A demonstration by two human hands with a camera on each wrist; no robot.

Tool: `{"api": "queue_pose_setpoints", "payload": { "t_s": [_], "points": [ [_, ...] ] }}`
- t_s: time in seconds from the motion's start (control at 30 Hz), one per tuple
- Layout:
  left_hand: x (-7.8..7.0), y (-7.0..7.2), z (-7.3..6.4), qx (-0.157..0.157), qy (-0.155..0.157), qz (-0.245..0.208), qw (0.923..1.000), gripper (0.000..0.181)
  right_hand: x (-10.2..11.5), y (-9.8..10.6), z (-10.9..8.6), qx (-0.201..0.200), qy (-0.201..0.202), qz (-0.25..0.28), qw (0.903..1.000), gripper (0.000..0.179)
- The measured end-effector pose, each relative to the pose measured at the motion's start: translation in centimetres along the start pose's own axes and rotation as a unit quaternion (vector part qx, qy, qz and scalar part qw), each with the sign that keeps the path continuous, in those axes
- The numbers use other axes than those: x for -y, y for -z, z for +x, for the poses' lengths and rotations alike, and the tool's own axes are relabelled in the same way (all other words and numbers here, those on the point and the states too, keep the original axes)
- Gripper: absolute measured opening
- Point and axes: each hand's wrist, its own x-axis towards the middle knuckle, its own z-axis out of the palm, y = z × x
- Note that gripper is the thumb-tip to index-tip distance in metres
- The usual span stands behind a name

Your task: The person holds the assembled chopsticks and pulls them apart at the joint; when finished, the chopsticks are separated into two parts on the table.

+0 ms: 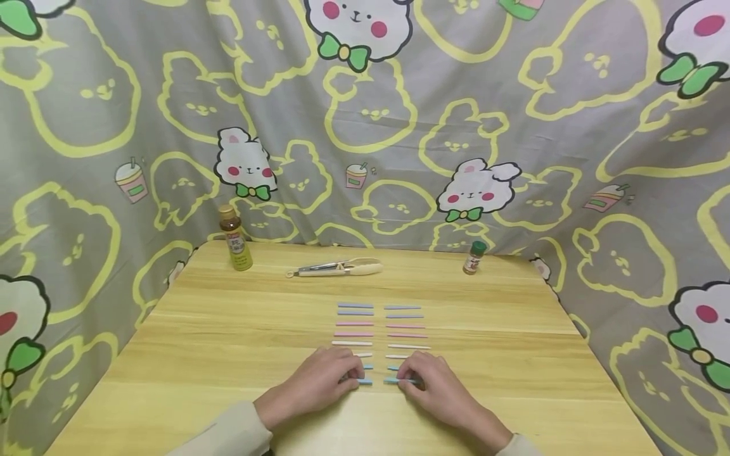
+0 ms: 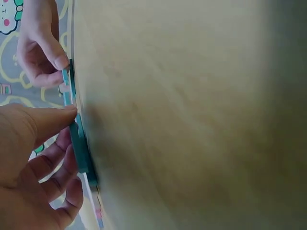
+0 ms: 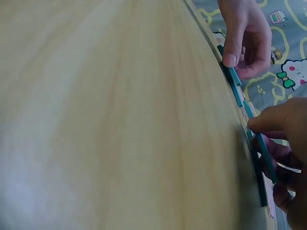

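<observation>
Two columns of slim coloured sticks lie on the wooden table, one column per hand. At the near end of the left column, my left hand [image 1: 319,380] pinches a blue stick [image 2: 79,148] between thumb and fingers. Opposite it, my right hand [image 1: 439,386] pinches another blue stick [image 3: 265,155] the same way. Both fingers and palms partly cover these sticks in the head view. Just beyond each is a second blue stick. Farther off come white sticks [image 1: 352,343], pink sticks [image 1: 355,323] and purple sticks [image 1: 355,306].
Metal tongs [image 1: 333,268] with pale tips lie behind the sticks. A bottle [image 1: 236,240] of yellowish-brown liquid stands at the back left, and a small green-capped jar [image 1: 474,258] at the back right. Patterned cloth [image 1: 376,209] hangs around the table [image 1: 228,354].
</observation>
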Motion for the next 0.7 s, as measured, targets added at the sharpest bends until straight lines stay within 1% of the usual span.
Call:
{"api": "queue_pose_setpoints", "payload": {
  "t_s": [0.17, 0.33, 0.4, 0.47, 0.53, 0.6, 0.67, 0.7],
  "points": [
    [-0.4, -0.2, 0.5, 0.01, 0.0, 0.018, 0.9998, 0.006, 0.2, -0.1, -0.2, 0.001, 0.002, -0.03, 0.9995, 0.01],
    [-0.4, -0.2, 0.6, 0.013, 0.005, 0.016, 0.9998, 0.006, 0.0, -0.2, -0.2, -0.009, 0.017, -0.064, 0.9977, 0.013],
    [-0.4, -0.1, 0.6, 0.013, 0.004, 0.013, 0.9998, 0.006, 0.0, -0.2, -0.2, -0.007, 0.017, -0.067, 0.9976, 0.012],
    [-0.3, 0.0, 0.7, 0.01, 0.002, 0.007, 0.9999, 0.005, -0.2, 0.0, -0.1, -0.005, 0.007, -0.062, 0.9981, 0.009],
    [-0.2, 0.3, 0.7, 0.004, 0.003, 0.006, 1.0, 0.003, -0.3, 0.4, 0.2, -0.013, -0.004, -0.053, 0.9985, 0.006],
    [0.2, 0.9, 0.8, -0.012, 0.01, 0.01, 0.9998, 0.004, -0.5, 1.2, 0.5, -0.029, -0.016, -0.038, 0.9987, 0.005],
    [0.9, 2.0, 1.1, -0.03, 0.032, 0.005, 0.999, 0.006, -0.9, 2.4, 0.9, -0.05, -0.031, -0.023, 0.998, 0.005],
    [1.3, 2.7, 1.2, -0.04, 0.049, 0.001, 0.998, 0.008, -1.1, 3.1, 1.2, -0.062, -0.037, -0.018, 0.9972, 0.006]
  ]
}}
